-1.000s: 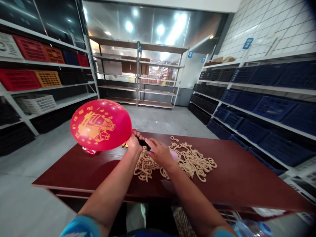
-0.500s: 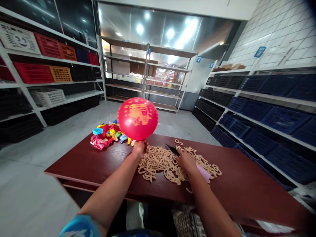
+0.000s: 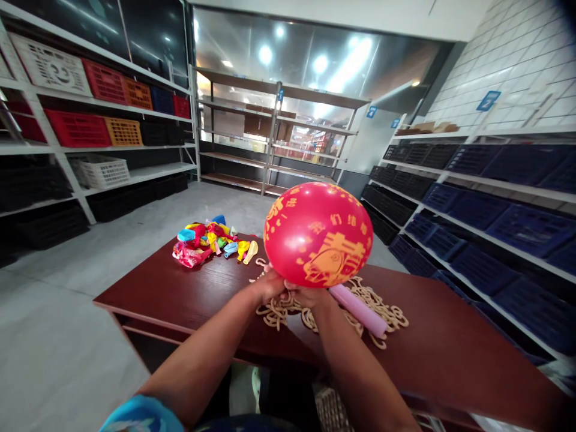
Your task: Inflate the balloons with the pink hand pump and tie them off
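Observation:
A red inflated balloon (image 3: 317,233) with orange print sits just above my two hands over the dark red table (image 3: 189,294). My left hand (image 3: 269,285) is closed at the balloon's neck. Right beside it, my right hand (image 3: 309,294) is closed at the neck too, its fingers mostly hidden under the balloon. Below the hands lies a heap of beige clips (image 3: 360,300). A pink pump (image 3: 357,309) rests on that heap to the right of my right hand.
A pile of flat coloured balloons (image 3: 209,241) lies at the table's far left. Shelves with red, orange and white crates (image 3: 90,129) line the left wall. Dark blue crates (image 3: 486,204) fill the right shelves. Bare metal racks (image 3: 270,144) stand at the back.
The balloon moved right and nearer to me. My right hand left the pump on the clips and came up to the balloon's neck beside my left hand.

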Demonstrator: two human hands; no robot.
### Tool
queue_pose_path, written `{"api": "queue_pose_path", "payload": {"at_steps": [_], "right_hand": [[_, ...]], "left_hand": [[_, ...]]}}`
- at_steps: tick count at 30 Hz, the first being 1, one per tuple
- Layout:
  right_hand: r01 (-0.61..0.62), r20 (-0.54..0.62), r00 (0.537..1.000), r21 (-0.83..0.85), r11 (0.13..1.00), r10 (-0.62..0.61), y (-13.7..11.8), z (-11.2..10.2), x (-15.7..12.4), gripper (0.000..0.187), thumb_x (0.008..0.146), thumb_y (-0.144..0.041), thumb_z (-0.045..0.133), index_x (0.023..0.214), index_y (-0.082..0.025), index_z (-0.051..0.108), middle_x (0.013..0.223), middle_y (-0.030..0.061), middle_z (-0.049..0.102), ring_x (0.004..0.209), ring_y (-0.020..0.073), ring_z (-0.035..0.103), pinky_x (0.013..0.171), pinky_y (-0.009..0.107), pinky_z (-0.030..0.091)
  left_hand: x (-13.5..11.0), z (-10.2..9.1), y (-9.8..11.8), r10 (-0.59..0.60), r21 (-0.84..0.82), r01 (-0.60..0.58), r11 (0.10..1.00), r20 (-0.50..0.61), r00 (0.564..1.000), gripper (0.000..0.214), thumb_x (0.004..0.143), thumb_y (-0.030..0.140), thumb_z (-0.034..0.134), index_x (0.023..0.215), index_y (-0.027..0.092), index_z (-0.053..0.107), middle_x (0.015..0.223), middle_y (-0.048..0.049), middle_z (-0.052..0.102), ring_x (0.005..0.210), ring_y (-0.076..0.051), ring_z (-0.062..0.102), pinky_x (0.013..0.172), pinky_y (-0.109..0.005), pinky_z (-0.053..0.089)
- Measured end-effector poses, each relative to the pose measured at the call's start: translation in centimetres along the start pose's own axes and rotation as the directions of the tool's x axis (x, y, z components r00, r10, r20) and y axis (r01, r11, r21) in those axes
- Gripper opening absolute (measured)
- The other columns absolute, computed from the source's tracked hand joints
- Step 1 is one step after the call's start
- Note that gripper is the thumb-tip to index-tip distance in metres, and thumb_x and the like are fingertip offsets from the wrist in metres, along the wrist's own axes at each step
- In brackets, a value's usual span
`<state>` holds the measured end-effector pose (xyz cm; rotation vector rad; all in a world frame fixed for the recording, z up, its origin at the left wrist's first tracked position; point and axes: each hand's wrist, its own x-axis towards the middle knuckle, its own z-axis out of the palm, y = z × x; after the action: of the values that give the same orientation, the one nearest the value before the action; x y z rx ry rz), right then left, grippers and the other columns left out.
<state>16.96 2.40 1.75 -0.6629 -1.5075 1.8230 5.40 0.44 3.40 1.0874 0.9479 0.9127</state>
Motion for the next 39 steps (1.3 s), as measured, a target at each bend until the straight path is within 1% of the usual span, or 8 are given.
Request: {"api": "queue_pose_path", "payload": {"at_steps": [4,9,13,18,21,27,34,39], "right_hand": [[0.021,-0.018,1.000,0.190,0.982,-0.018,0.5,-0.2,-0.2,0.038,0.065,-0.043,0.068,0.094,-0.020,0.060,0.052,-0.0058,0.052,0.037,0.0066,0.042,0.031,0.016,0.029],[0.311,-0.266,0.939,0.376,0.873,-0.220,-0.2,0.9,-0.3,0.021,0.067,-0.044,0.068,0.079,-0.028,0.061,0.082,-0.0037,0.063,0.083,0.0138,0.060,0.057,0.023,0.051],[0.374,-0.357,0.903,0.384,0.844,-0.238,-1.3,1.8,0.1,0.019,0.062,-0.040,0.073,0.073,-0.028,0.062,0.079,-0.0065,0.064,0.094,0.0123,0.058,0.072,0.023,0.051],[0.404,-0.402,0.879,0.341,0.849,-0.257,-2.3,2.6,0.9,0.018,0.064,-0.040,0.071,0.072,-0.026,0.062,0.083,-0.0043,0.064,0.091,0.0152,0.059,0.071,0.027,0.052],[0.268,-0.327,0.932,0.328,0.906,-0.158,-2.8,2.8,1.2,0.022,0.064,-0.040,0.070,0.076,-0.024,0.061,0.084,-0.0023,0.065,0.072,0.0137,0.061,0.057,0.027,0.052],[0.024,-0.185,0.982,0.245,0.969,0.023,-3.6,3.3,1.8,0.026,0.065,-0.038,0.068,0.083,-0.020,0.061,0.043,-0.0087,0.049,0.034,0.0089,0.045,0.040,0.024,0.044],[-0.024,-0.113,0.993,0.122,0.992,0.038,-4.4,3.7,2.9,0.029,0.066,-0.040,0.067,0.086,-0.020,0.061,0.044,-0.0080,0.047,0.038,0.0095,0.045,0.042,0.025,0.042],[0.084,-0.060,0.992,-0.307,0.948,-0.107,-4.0,1.1,3.3,0.029,0.071,-0.038,0.062,0.094,-0.020,0.060,0.081,0.0016,0.064,0.072,0.0145,0.059,0.068,0.030,0.047]], "left_hand": [[-1.0,-0.8,0.9,-0.099,0.215,0.050,0.975,0.225,0.969,0.014,0.072,0.028,0.054,0.067,0.015,0.051,0.056,-0.0034,0.055,0.034,-0.009,0.041,0.031,-0.019,0.021],[-1.5,-1.2,0.8,0.057,-0.119,-0.014,0.993,0.370,0.927,0.029,0.074,0.044,0.056,0.076,0.016,0.046,0.051,0.0059,0.040,0.033,-0.002,0.025,0.033,-0.016,0.016],[-1.5,-0.8,0.4,0.203,-0.300,-0.124,0.946,0.247,0.948,0.034,0.077,0.049,0.050,0.070,0.016,0.044,0.046,0.0092,0.023,0.035,-0.002,0.016,0.034,-0.016,0.012],[-1.4,-0.8,1.2,0.248,-0.303,-0.199,0.932,0.133,0.960,0.031,0.079,0.043,0.051,0.069,0.014,0.047,0.049,0.0059,0.033,0.035,-0.002,0.025,0.034,-0.016,0.014],[-1.4,-1.3,1.8,0.186,-0.303,-0.142,0.942,0.123,0.975,0.028,0.077,0.041,0.053,0.070,0.014,0.048,0.052,0.0039,0.039,0.036,-0.004,0.033,0.033,-0.016,0.016],[-1.4,-2.3,1.8,0.165,-0.375,-0.116,0.920,0.102,0.981,0.023,0.075,0.035,0.058,0.072,0.014,0.049,0.058,0.0021,0.044,0.042,-0.005,0.041,0.036,-0.016,0.026],[-1.5,-3.1,2.3,0.213,-0.461,-0.148,0.875,0.093,0.973,0.020,0.077,0.032,0.057,0.073,0.014,0.049,0.059,0.0010,0.047,0.044,-0.006,0.043,0.039,-0.017,0.029],[-1.8,-4.6,3.4,0.262,-0.629,-0.186,0.755,0.030,0.965,0.016,0.079,0.027,0.053,0.072,0.014,0.048,0.057,0.0016,0.043,0.046,-0.006,0.042,0.040,-0.017,0.029]]}}
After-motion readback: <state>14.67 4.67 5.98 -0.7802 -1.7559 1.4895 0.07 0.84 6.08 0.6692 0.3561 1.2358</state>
